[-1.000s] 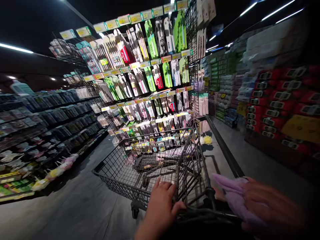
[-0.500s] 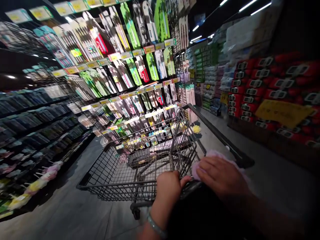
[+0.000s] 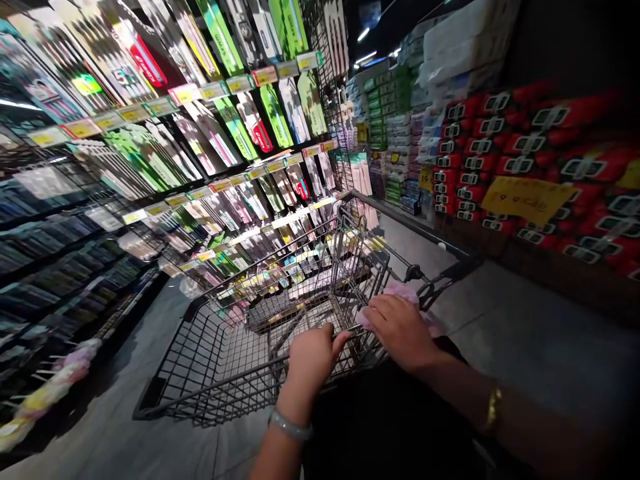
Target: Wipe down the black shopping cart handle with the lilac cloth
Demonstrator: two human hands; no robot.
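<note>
A dark wire shopping cart (image 3: 210, 393) stands in front of me, with no goods visible in its basket. My left hand (image 3: 310, 357) is closed round the cart's near rim, its thumb lying along the top; a pale bangle is on that wrist. Close to its right, my right hand (image 3: 400, 330) rests over a pink fluffy thing (image 3: 400, 290), fingers curled on it against the cart. Most of that pink thing is hidden under the palm, and I cannot tell its exact kind. The cart's handlebar (image 3: 415, 230) runs off to the right of my hands.
Ahead rises a lit rack of toothbrush-like packs (image 3: 233, 127) with price tags. Red packs (image 3: 530, 143) with a yellow sign (image 3: 530, 200) are stacked at the right. Dark shelves (image 3: 65, 287) and fluffy pastel items (image 3: 55, 393) line the left. Grey floor (image 3: 165, 373) lies between.
The lit rack looks larger and has shifted left in view. Cart and both hands sit a little further left. A gold bracelet on my right arm now shows. Both hands keep their hold.
</note>
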